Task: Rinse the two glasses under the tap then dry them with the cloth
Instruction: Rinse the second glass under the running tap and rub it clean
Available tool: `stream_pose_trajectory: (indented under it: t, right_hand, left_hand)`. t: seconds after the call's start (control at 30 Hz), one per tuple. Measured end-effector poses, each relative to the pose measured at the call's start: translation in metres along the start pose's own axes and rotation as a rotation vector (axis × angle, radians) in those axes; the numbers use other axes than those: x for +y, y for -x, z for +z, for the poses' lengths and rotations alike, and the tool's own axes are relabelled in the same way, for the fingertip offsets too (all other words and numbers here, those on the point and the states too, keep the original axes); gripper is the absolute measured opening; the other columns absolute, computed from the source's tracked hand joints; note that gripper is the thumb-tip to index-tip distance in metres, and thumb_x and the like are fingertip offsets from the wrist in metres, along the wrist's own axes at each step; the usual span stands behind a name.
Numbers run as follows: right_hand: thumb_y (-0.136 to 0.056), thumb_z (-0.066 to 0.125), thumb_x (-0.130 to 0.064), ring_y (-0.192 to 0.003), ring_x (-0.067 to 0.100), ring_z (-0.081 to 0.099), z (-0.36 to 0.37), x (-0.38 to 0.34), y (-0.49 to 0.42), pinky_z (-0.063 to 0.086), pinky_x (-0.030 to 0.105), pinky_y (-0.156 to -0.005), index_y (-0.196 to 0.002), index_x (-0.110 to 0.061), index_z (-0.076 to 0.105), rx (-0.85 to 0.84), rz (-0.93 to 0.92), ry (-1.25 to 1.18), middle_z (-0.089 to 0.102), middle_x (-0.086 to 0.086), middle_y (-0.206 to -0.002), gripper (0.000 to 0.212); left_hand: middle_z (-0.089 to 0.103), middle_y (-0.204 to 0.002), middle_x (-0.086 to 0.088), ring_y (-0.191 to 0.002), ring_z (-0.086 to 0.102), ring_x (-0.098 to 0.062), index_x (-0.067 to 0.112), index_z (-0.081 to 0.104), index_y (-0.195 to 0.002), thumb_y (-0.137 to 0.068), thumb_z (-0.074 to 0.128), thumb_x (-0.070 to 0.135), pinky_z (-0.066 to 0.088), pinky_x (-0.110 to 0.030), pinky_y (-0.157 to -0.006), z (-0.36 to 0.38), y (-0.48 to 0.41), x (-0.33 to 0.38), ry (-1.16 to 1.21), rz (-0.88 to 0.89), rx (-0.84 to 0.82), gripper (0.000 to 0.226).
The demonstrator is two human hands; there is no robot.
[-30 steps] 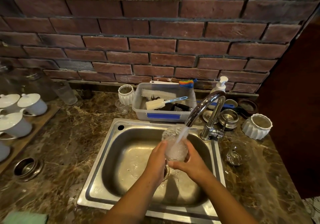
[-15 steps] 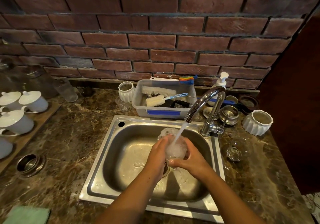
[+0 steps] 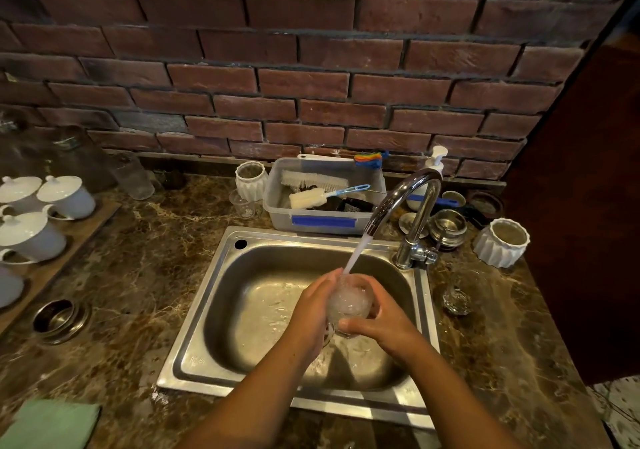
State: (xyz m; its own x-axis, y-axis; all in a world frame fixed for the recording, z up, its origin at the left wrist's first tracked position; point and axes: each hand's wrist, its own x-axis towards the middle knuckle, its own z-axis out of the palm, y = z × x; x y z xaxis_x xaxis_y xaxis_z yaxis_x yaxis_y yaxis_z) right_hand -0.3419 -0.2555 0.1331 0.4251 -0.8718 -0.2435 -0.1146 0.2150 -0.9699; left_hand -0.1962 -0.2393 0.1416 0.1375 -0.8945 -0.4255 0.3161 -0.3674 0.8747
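Head, left hand (image 3: 311, 313), right hand (image 3: 386, 325) gripping glass (image 3: 348, 302)

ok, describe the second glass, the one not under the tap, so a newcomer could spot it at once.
From the steel sink, go past the foot of the tap onto the brown marble counter on the right. A clear glass sits there, just in front of the white ribbed pot. It is see-through, unlike the pot, and nobody holds it.

Red brick wall (image 3: 311, 84) backs the brown marble counter (image 3: 138, 275) (dimly lit); dark panel (image 3: 585, 206) at right.
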Motion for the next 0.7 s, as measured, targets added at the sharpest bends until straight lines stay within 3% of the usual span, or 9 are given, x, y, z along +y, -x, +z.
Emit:
stream_pose_trajectory:
  t: [0.13, 0.23, 0.33, 0.53, 0.7]
  right_hand:
    - [-0.062, 0.088, -0.027, -0.112, 0.016, 0.067, 0.002, -0.003, 0.005, 0.058, 0.029, -0.083, -0.13, -0.033, 0.055, -0.038, 0.077, -0.054, 0.067, -0.001, -0.123, 0.076]
    - [-0.07, 0.083, -0.019, -0.108, 0.023, 0.07, 0.006, 0.002, 0.007, 0.058, 0.032, -0.082, -0.125, -0.026, 0.062, -0.015, 0.143, -0.224, 0.073, 0.006, -0.117, 0.059]
    - [-0.083, 0.074, -0.022, -0.109, 0.029, 0.071, 0.014, 0.01, 0.01, 0.059, 0.037, -0.081, -0.13, -0.016, 0.06, 0.031, 0.203, -0.438, 0.074, 0.011, -0.117, 0.049]
    - [-0.086, 0.067, -0.042, -0.114, 0.037, 0.067, 0.026, 0.021, 0.016, 0.058, 0.049, -0.087, -0.128, -0.012, 0.064, 0.047, 0.309, -0.583, 0.07, 0.021, -0.122, 0.052]
    - [-0.083, 0.071, -0.051, -0.106, 0.04, 0.071, 0.027, 0.025, 0.024, 0.062, 0.049, -0.078, -0.128, -0.01, 0.062, 0.084, 0.539, -0.639, 0.072, 0.023, -0.116, 0.062]
  left_hand:
    - [0.076, -0.11, -0.004, -0.103, 0.073, -0.025, 0.027, 0.076, -0.111, -0.099, 0.055, 0.043, 0.061, -0.044, -0.088, -0.002, 0.005, 0.001, 0.015, -0.011, -0.02, 0.029]
    - [0.078, -0.108, -0.009, -0.101, 0.075, -0.026, 0.02, 0.073, -0.116, -0.1, 0.04, 0.055, 0.062, -0.04, -0.082, -0.005, 0.008, -0.002, 0.022, -0.042, -0.06, 0.05]
    - [0.077, -0.111, -0.011, -0.104, 0.074, -0.028, 0.025, 0.071, -0.121, -0.098, 0.03, 0.067, 0.058, -0.051, -0.095, -0.006, 0.016, -0.01, 0.005, -0.12, -0.059, 0.063]
    - [0.075, -0.115, -0.016, -0.109, 0.072, -0.032, 0.014, 0.067, -0.127, -0.1, 0.031, 0.061, 0.051, -0.058, -0.103, -0.009, 0.026, -0.021, -0.015, -0.201, -0.086, 0.066]
    - [0.075, -0.115, -0.018, -0.108, 0.072, -0.035, 0.012, 0.064, -0.127, -0.095, 0.041, 0.068, 0.053, -0.056, -0.101, -0.016, 0.034, -0.037, 0.035, -0.356, -0.103, 0.068]
